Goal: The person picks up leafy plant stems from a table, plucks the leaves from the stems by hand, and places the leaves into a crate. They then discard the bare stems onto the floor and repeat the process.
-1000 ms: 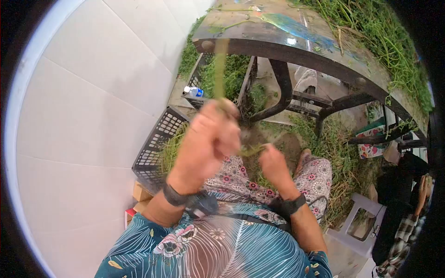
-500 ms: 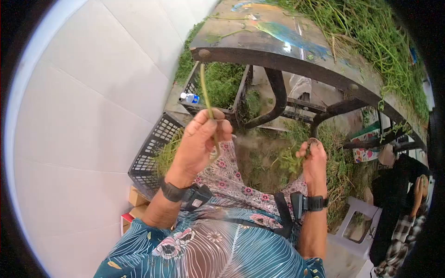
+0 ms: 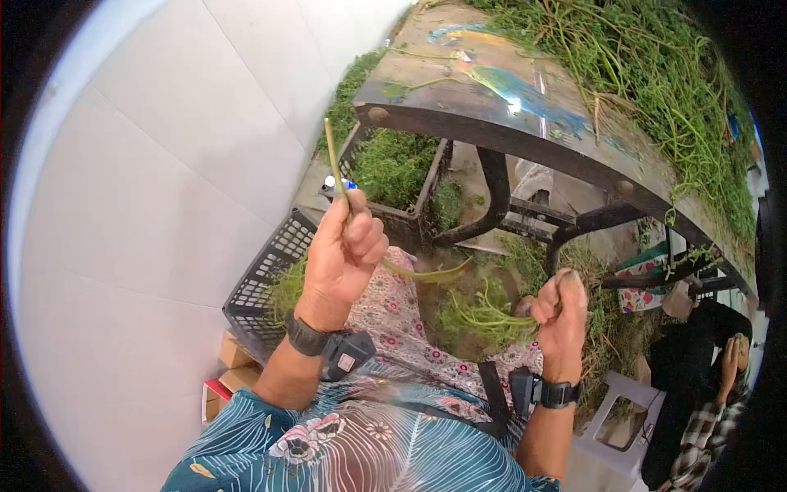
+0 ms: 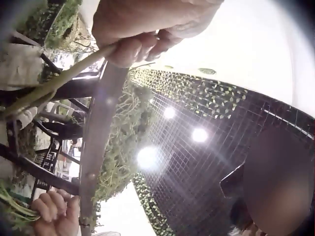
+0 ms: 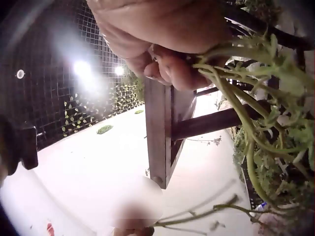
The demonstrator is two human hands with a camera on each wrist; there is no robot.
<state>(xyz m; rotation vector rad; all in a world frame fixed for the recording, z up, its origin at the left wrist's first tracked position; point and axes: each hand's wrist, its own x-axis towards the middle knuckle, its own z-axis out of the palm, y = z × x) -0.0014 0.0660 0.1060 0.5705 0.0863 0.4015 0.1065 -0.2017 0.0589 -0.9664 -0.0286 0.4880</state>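
My left hand [image 3: 348, 254] is raised at centre left in the head view. It pinches a bare green stem [image 3: 330, 156] that points upward, and a longer stem [image 3: 438, 276] trails out on its right side. Lower and to the right, my right hand [image 3: 564, 316] grips leafy green sprigs [image 3: 488, 318] by their stalks, the leaves pointing left. Close up in the left wrist view, the bare stem [image 4: 56, 84] runs out from the curled fingers. In the right wrist view several leafy stems [image 5: 248, 115] spread from beneath the fingers [image 5: 177, 71].
Heaped greens [image 3: 656, 107] lie on the table [image 3: 508, 131] ahead. A black crate [image 3: 266, 256] with stems stands left, and another crate [image 3: 414, 217] of leafy greens sits under the table. Plant litter covers the floor. A pale stool [image 3: 611, 435] and another person's plaid sleeve [image 3: 701, 439] are at right.
The hands, close together a second ago, have moved apart. The right hand now shows longer leafy sprigs extending left. The left hand keeps its stem, which tilts slightly left.
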